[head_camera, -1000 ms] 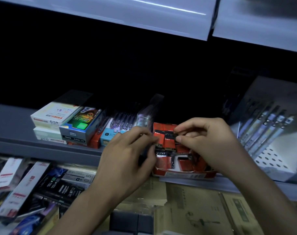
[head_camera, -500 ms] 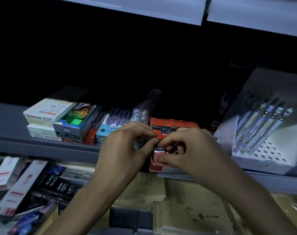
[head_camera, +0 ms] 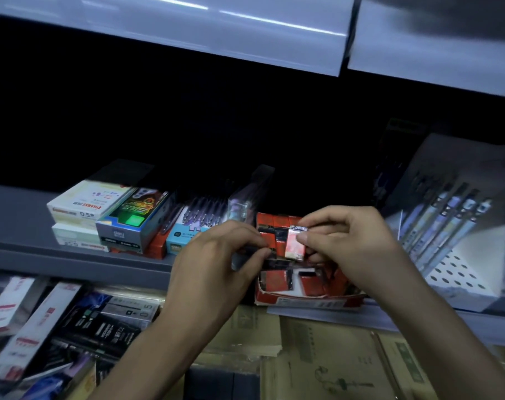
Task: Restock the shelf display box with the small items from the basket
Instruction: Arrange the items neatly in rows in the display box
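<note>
Fingers (head_camera: 313, 239) of our right hand (head_camera: 352, 246) pinch one small red packet (head_camera: 295, 245), upright, long axis vertical, directly above the red display box (head_camera: 303, 302) at the shelf (head_camera: 72, 264) edge. Our left hand (head_camera: 216, 264), just beside, curls round a dark item (head_camera: 247, 250), kind not discernible. Judged next: packet straight down into the box, right hand nearer; basket not in view.

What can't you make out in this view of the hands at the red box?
Head view: the basket lies outside the frame.
Dark item in the left hand: fingers and dimness hide it.
Packet in the right hand: print blurred.
Red box middle: hands cover it.
</note>
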`<state>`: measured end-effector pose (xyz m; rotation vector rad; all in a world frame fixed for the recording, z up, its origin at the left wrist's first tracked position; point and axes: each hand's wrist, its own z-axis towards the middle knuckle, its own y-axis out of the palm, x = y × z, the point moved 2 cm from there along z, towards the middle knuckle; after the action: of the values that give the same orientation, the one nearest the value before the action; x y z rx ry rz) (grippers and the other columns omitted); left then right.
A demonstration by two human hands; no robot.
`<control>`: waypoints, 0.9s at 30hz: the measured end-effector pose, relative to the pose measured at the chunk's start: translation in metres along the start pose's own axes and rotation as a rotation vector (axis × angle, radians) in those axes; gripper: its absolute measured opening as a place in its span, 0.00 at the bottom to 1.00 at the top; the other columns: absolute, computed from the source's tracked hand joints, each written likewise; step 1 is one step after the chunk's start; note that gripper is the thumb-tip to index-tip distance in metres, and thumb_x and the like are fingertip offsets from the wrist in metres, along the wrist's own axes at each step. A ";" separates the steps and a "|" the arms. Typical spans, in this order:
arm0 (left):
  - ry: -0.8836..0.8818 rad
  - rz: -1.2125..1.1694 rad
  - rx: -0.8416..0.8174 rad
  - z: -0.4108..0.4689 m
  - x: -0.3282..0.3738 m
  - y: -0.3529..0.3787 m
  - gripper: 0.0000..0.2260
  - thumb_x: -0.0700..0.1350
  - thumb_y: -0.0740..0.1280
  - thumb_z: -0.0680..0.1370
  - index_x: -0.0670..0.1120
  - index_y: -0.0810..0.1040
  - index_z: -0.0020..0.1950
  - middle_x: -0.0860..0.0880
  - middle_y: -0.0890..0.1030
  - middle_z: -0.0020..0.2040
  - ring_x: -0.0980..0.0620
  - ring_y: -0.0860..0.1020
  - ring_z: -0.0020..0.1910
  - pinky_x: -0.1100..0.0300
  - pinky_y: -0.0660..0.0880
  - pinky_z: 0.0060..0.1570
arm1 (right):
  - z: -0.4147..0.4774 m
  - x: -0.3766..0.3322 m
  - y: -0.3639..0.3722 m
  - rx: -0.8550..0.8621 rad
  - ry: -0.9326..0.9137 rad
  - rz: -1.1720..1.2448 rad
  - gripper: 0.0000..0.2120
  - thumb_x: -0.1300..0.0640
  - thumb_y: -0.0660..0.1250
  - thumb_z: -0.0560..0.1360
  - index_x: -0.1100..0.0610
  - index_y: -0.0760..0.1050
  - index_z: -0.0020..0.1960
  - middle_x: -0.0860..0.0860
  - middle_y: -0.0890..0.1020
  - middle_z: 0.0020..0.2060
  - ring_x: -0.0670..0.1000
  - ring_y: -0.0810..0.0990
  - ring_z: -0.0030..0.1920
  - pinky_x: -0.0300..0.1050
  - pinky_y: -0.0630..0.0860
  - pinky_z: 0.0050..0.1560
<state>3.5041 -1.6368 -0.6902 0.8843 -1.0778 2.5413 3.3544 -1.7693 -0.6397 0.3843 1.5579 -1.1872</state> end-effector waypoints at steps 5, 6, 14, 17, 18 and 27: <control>-0.016 -0.021 -0.005 0.001 -0.002 0.001 0.06 0.52 0.74 0.73 0.56 0.86 0.49 0.64 0.82 0.49 0.64 0.80 0.51 0.65 0.77 0.50 | 0.007 0.008 0.013 0.050 -0.033 -0.105 0.06 0.60 0.79 0.72 0.50 0.86 0.44 0.49 0.86 0.36 0.46 0.85 0.32 0.40 0.81 0.37; -0.031 -0.052 -0.005 0.001 -0.002 0.002 0.05 0.51 0.75 0.73 0.55 0.87 0.48 0.64 0.82 0.49 0.63 0.80 0.50 0.66 0.77 0.50 | 0.006 0.008 0.015 0.069 -0.045 -0.123 0.06 0.60 0.79 0.71 0.50 0.86 0.43 0.49 0.86 0.36 0.46 0.85 0.32 0.40 0.82 0.38; -0.078 -0.089 0.020 0.000 -0.003 0.006 0.06 0.49 0.78 0.72 0.56 0.86 0.47 0.62 0.82 0.47 0.57 0.80 0.43 0.60 0.78 0.44 | 0.004 0.008 0.019 0.167 -0.127 -0.223 0.07 0.58 0.80 0.70 0.50 0.83 0.37 0.47 0.84 0.32 0.43 0.84 0.34 0.43 0.84 0.41; -0.065 -0.075 0.038 -0.001 -0.004 0.007 0.06 0.51 0.78 0.71 0.56 0.86 0.47 0.61 0.82 0.46 0.57 0.79 0.41 0.55 0.79 0.42 | 0.005 0.008 0.023 0.209 -0.126 -0.243 0.07 0.56 0.80 0.71 0.50 0.84 0.38 0.46 0.84 0.32 0.43 0.83 0.34 0.43 0.83 0.40; -0.066 -0.079 0.049 -0.001 -0.004 0.008 0.07 0.53 0.78 0.71 0.56 0.86 0.46 0.61 0.82 0.46 0.57 0.79 0.41 0.54 0.79 0.41 | 0.004 0.007 0.024 0.221 -0.127 -0.257 0.06 0.56 0.80 0.71 0.50 0.84 0.38 0.45 0.84 0.32 0.42 0.83 0.34 0.41 0.83 0.39; -0.205 -0.095 0.067 0.004 0.005 0.013 0.12 0.62 0.77 0.65 0.59 0.81 0.41 0.61 0.78 0.42 0.65 0.73 0.38 0.65 0.67 0.34 | -0.001 0.003 -0.013 0.212 -0.120 -0.309 0.06 0.55 0.78 0.72 0.47 0.85 0.39 0.41 0.84 0.32 0.37 0.80 0.33 0.31 0.70 0.33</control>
<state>3.4958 -1.6489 -0.6924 1.2062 -0.9834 2.4633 3.3431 -1.7748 -0.6359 0.2084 1.4244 -1.5928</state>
